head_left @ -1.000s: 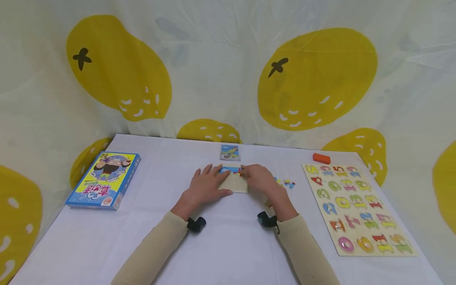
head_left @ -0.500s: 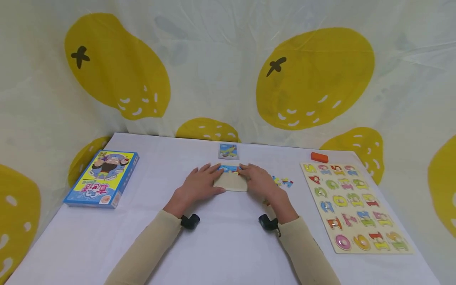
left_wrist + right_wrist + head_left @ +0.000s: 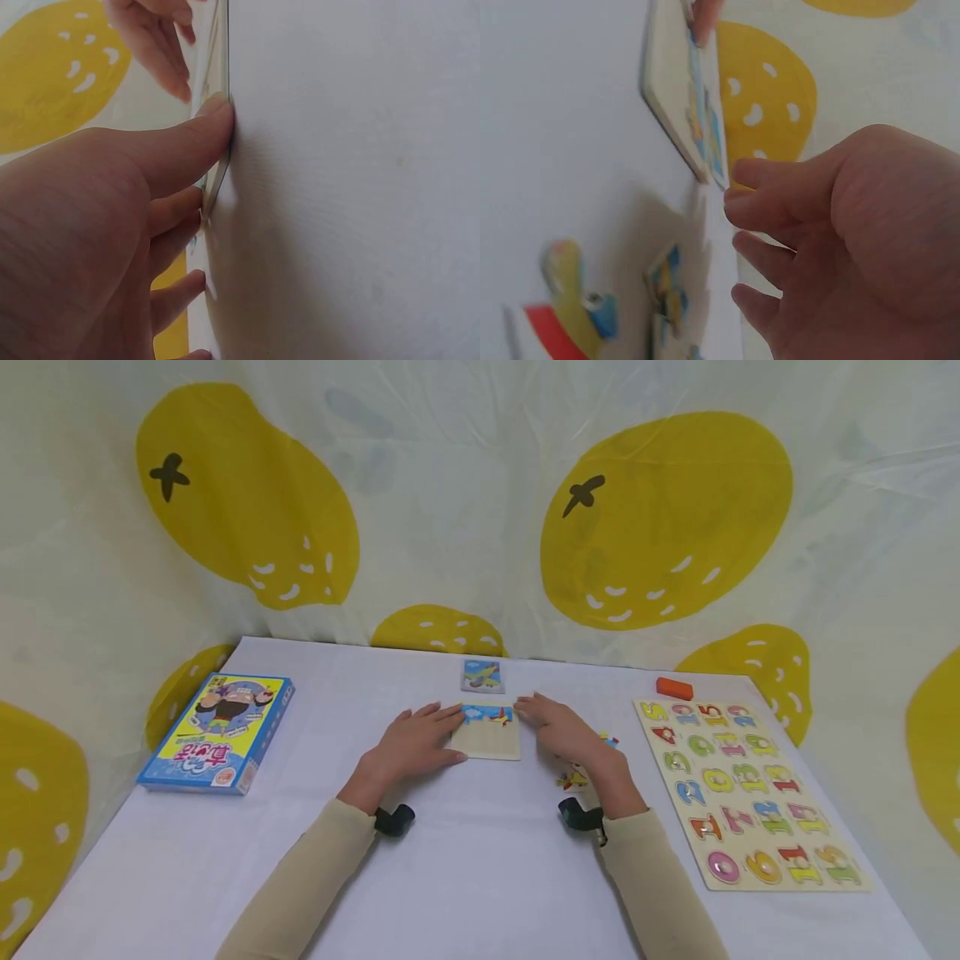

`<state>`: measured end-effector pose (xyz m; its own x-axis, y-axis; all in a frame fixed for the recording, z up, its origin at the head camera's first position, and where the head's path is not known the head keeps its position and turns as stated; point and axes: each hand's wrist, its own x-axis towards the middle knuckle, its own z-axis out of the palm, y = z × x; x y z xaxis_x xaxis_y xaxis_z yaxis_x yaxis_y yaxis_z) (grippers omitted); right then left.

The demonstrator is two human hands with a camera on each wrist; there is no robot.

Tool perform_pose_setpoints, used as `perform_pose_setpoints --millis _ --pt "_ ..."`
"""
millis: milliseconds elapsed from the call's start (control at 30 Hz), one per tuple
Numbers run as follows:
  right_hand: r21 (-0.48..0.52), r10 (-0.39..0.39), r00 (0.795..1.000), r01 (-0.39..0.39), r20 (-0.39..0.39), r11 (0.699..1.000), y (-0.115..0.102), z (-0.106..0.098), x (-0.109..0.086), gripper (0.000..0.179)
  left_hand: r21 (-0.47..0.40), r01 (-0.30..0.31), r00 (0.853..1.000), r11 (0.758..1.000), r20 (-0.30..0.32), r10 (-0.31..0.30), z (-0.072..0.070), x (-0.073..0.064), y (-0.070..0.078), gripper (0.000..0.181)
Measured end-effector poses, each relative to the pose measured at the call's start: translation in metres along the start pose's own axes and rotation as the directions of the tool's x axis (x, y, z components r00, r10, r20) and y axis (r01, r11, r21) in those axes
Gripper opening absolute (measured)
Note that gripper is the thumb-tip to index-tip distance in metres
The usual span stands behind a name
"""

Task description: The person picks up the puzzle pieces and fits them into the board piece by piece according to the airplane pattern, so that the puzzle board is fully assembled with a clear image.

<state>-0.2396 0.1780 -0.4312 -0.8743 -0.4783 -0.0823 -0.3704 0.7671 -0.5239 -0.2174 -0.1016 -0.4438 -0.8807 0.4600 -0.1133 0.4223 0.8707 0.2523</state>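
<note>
A small pale wooden puzzle board (image 3: 486,745) lies flat on the table, with a strip of blue picture pieces (image 3: 483,714) along its far side. My left hand (image 3: 416,742) rests at the board's left side with fingers extended; in the left wrist view the thumb (image 3: 202,142) touches its near edge. Just off the far right corner is my right hand (image 3: 561,731), its fingers loosely bent and nothing between them. Loose puzzle pieces (image 3: 572,780) lie beside and partly under the right hand; the right wrist view shows them blurred, including a yellow-and-red piece (image 3: 568,300).
Behind the board lies a small airplane picture card (image 3: 482,676). A blue-and-yellow box (image 3: 217,735) sits at the left. On the right are a wooden number board (image 3: 752,843) and an orange block (image 3: 674,688). A patterned curtain (image 3: 450,527) hangs behind the table.
My right hand has let go of the picture pieces at the board's far right and drawn back rightward. The left hand has shifted slightly left, uncovering more of the blue strip.
</note>
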Motion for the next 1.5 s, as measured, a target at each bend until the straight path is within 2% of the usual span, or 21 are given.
perform_pose_setpoints --millis 200,300,367,533,800,1000,1233,1500 --pt "0.138 0.138 0.99 -0.135 -0.015 0.981 0.008 -0.014 -0.007 0.054 0.005 0.003 1.0 1.0 -0.008 -0.003 0.001 0.0 -0.001 0.075" --pt "0.155 0.214 0.977 -0.209 -0.017 0.966 0.01 -0.019 -0.011 0.049 0.014 0.008 1.0 1.0 -0.007 -0.008 0.003 0.001 -0.002 0.076" --pt "0.154 0.236 0.971 -0.229 -0.025 0.961 0.012 -0.022 -0.013 0.046 0.016 0.012 1.0 1.0 -0.005 -0.012 0.003 0.002 -0.002 0.076" --pt "0.117 0.23 0.972 -0.224 -0.047 0.968 0.016 -0.029 -0.019 0.043 0.012 0.018 1.0 1.0 -0.009 -0.018 0.004 0.003 0.0 0.075" --pt "-0.033 0.302 0.951 -0.301 0.066 0.953 0.013 -0.029 -0.018 0.037 0.025 0.03 1.0 0.999 -0.01 -0.03 0.006 0.004 0.001 0.075" --pt "-0.101 0.332 0.939 -0.323 0.093 0.941 0.007 -0.017 -0.015 0.037 0.015 0.036 0.999 0.999 -0.008 -0.036 0.005 0.003 0.001 0.075" --pt "-0.065 0.337 0.938 -0.333 0.084 0.941 0.002 -0.015 -0.014 0.035 0.015 0.043 0.999 0.999 -0.006 -0.043 0.004 0.003 0.002 0.075" --pt "0.047 0.257 0.966 -0.258 0.028 0.965 0.006 -0.013 -0.012 0.03 0.011 0.043 0.999 0.999 -0.007 -0.043 0.004 0.002 0.003 0.075"
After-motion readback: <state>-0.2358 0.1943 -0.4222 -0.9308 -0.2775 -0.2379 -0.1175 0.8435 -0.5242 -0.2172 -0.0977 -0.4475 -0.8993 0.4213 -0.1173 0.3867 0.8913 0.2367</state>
